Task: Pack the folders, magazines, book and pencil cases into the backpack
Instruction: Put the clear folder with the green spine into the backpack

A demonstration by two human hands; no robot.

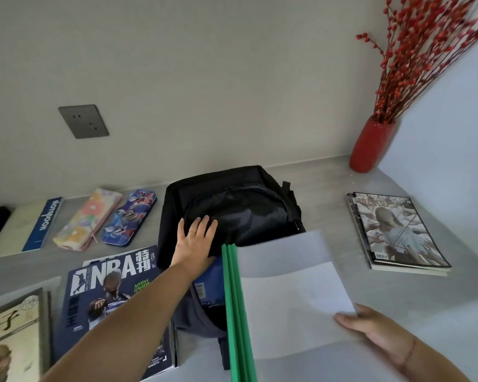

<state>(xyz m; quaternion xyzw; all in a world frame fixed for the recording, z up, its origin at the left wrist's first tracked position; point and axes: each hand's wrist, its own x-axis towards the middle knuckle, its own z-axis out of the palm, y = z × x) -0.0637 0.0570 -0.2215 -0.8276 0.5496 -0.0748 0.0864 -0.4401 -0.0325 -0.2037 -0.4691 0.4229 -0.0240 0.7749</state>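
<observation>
Folders step: left hand [195, 244] lies flat, open, on the backpack [232, 208] mid-frame; right hand [370, 326] grips the folders [287, 293], which next need sliding inside.

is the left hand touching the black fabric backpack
Touching. The head view shows the left hand lying flat, fingers spread, on top of the black fabric backpack, with no gap visible.
</observation>
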